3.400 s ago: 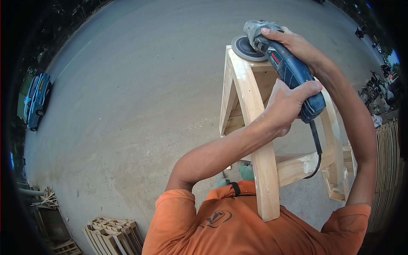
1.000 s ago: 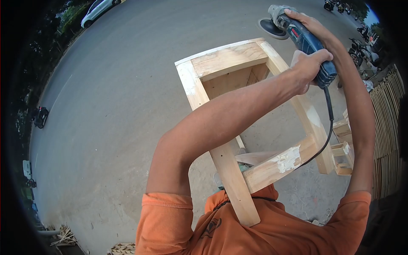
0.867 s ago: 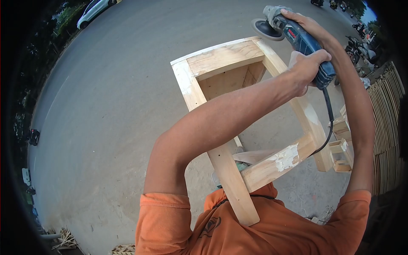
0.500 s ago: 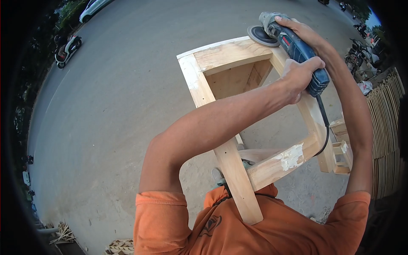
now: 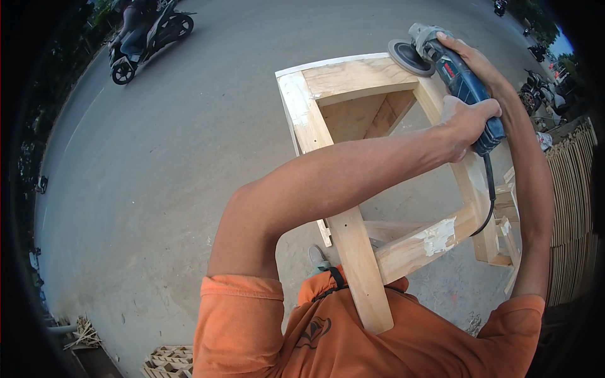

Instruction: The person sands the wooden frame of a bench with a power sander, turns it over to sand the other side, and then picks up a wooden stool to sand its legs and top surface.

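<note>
A blue angle grinder (image 5: 463, 83) with a round sanding disc (image 5: 406, 55) lies over the far right corner of a pale wooden furniture frame (image 5: 358, 77). My left hand (image 5: 466, 125) is wrapped round the rear of the grinder's body. Farther forward, my right hand (image 5: 471, 58) grips it near the grey head, its fingers partly hidden. The disc is tilted and seems to meet the frame's corner edge; exact contact cannot be made out. White filler (image 5: 439, 236) marks the near crossbar, and one long leg of the frame reaches my orange shirt (image 5: 378, 343).
The grinder's black cord (image 5: 490, 189) hangs down past the frame. Another wooden frame (image 5: 504, 208) stands at right, beside stacked wooden strips (image 5: 572, 189). Wood scraps (image 5: 84, 334) lie at lower left. A person rides a motorbike (image 5: 151, 39) on the road.
The frame, grinder and both hands appear shifted slightly right in view. The grinder stays gripped at the same corner. A motorbike with a rider has come closer at upper left; the white car is out of view.
</note>
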`<state>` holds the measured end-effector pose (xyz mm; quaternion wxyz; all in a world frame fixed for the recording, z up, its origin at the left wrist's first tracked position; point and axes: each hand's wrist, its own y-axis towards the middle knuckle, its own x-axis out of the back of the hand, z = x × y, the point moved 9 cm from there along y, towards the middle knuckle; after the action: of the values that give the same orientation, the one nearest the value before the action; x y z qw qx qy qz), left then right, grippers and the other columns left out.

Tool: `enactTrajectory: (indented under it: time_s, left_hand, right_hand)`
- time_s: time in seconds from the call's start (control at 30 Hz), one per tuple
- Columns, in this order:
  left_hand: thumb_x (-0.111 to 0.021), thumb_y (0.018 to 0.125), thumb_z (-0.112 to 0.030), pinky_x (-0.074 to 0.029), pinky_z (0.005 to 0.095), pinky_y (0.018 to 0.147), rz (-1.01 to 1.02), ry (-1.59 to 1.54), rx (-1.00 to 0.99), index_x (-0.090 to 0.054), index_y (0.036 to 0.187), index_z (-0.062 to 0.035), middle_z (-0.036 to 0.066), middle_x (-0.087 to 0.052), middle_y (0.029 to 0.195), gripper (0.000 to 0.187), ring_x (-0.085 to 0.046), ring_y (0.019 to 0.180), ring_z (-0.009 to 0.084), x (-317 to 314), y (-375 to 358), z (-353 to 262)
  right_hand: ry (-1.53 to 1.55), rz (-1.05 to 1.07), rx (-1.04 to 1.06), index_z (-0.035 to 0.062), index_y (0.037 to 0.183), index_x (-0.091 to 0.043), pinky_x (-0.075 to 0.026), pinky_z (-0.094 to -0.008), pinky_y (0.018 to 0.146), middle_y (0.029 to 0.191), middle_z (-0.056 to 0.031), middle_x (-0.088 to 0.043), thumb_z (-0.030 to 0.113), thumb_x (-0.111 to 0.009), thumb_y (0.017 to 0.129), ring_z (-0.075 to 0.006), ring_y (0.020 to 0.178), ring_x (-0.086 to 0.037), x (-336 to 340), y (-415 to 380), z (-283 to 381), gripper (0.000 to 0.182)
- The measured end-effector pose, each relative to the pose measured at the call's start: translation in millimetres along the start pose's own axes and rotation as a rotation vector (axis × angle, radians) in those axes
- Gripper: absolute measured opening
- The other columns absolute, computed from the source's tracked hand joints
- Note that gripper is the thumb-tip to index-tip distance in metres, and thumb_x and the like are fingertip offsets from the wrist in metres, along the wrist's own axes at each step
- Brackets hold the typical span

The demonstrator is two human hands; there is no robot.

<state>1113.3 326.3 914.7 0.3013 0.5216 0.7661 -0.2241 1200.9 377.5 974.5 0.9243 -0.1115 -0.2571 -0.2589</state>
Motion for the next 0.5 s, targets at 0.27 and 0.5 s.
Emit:
enactTrajectory:
  time_s: [0.27,0.5]
  left_hand:
    - [-0.07,0.084,-0.025,-0.055,0.0357,0.064,0.0,-0.008,-0.068,-0.063,0.095,0.001,0.009,-0.064,0.081,0.029,-0.065,0.068,0.0171,26.0,-39.9,-15.1]
    - [-0.068,0.086,-0.027,-0.056,0.0378,0.072,-0.003,0.027,-0.103,-0.061,0.101,0.0006,0.008,-0.064,0.086,0.032,-0.066,0.074,0.0177,58.3,-84.0,-35.4]
  right_hand:
    - [-0.077,0.041,0.131,-0.0046,0.11,-0.059,-0.052,-0.02,0.044,0.081,-0.0116,-0.061,0.065,-0.069,0.082,-0.0109,0.06,-0.064,-42.4,6.1,20.4,0.076]
    - [-0.131,0.125,0.165,-0.01,0.126,-0.047,-0.053,-0.0213,0.043,0.094,-0.0232,-0.059,0.068,-0.067,0.082,-0.0174,0.07,-0.069,-107.8,-1.1,47.1,0.091]
